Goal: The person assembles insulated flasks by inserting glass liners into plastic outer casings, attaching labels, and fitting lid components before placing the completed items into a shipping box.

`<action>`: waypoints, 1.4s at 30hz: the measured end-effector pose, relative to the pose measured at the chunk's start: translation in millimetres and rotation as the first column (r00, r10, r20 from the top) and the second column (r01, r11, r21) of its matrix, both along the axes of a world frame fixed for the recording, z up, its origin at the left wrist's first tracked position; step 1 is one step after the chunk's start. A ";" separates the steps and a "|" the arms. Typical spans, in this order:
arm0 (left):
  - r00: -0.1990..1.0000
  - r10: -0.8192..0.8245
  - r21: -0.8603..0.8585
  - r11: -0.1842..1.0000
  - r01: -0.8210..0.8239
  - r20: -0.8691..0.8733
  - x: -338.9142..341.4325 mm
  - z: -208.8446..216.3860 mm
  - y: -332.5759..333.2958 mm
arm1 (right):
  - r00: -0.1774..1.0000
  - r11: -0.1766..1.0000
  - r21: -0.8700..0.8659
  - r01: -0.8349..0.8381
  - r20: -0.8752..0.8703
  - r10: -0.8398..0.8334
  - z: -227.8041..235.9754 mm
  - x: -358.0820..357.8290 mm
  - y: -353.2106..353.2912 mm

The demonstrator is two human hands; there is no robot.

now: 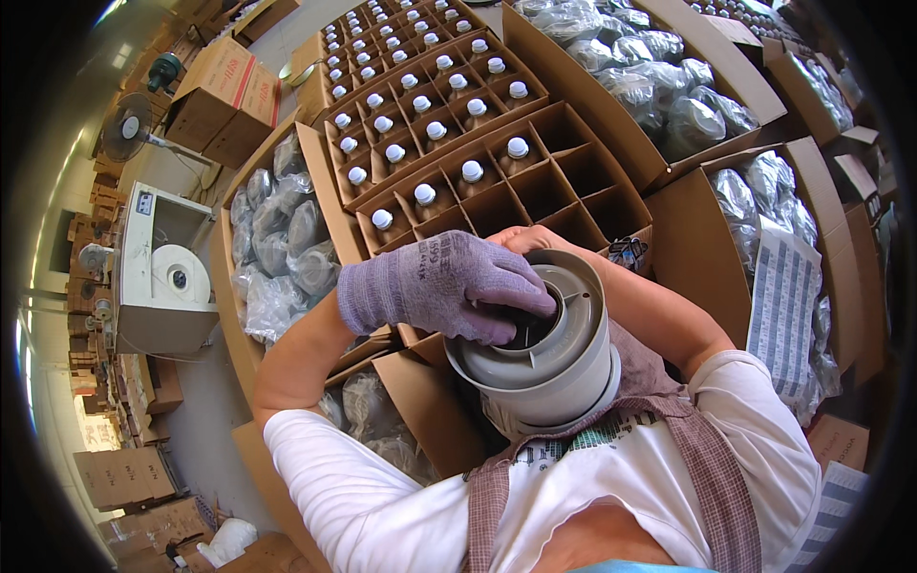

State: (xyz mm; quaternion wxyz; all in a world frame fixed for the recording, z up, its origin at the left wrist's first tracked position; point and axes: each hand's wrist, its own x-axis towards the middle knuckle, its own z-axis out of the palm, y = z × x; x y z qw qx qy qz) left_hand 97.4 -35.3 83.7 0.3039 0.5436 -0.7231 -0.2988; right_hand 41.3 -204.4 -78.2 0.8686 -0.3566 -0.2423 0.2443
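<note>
A grey round plastic housing (pixel 583 334), stepped with a dark central opening, rests tilted against my apron. My left hand (pixel 449 286), in a purple-grey knit glove, is over its top, with curled fingers and thumb gripping around the opening. The fingertips partly disappear inside it. My bare right hand (pixel 521 239) wraps around the far side of the housing, next to the left glove. Most of its fingers are hidden. Just beyond my right wrist, a bundled dark cable (pixel 627 252) lies at the corner of a divided carton (pixel 626 205).
White-capped brown bottles (pixel 437 131) stand in divided cartons ahead. Open boxes of bagged grey parts flank me: a left box (pixel 320 158), a far right box (pixel 712 43) and a near right box (pixel 735 253). A patterned sheet (pixel 783 306) lies over the latter. A fan (pixel 129 126) stands left.
</note>
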 end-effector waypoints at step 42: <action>0.336 0.434 -0.213 0.308 -0.927 -0.836 -109.9 -116.3 32.3 | 0.625 0.316 -0.546 0.776 0.594 -0.507 123.5 -132.6 -3.3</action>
